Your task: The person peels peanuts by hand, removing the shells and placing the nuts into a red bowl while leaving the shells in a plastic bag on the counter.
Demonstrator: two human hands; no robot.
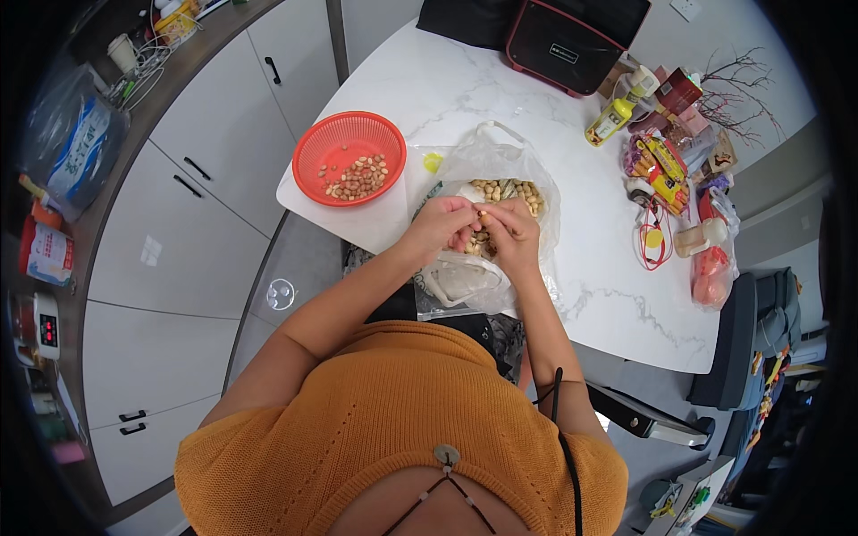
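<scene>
Over an open clear plastic bag [483, 159] my two hands meet, fingertips almost touching. My left hand [442, 223] is closed in a pinch, its fingers curled. My right hand [514, 236] pinches from the other side. A peanut [483, 215] shows between their fingertips; fingers partly cover it. Unshelled peanuts [518, 190] fill the bag beyond and beneath my hands. To the left stands a red plastic colander [389, 143] with shelled reddish peanuts [360, 179] on its bottom. The crumpled near side of the bag lies below my wrists.
The white marble-patterned table [617, 304] also carries a dark red and black appliance [559, 45] at the back. On the right are a yellow bottle [617, 112], snack packets [661, 170] and a bag with red contents [713, 275]. White cabinets [179, 250] line the left.
</scene>
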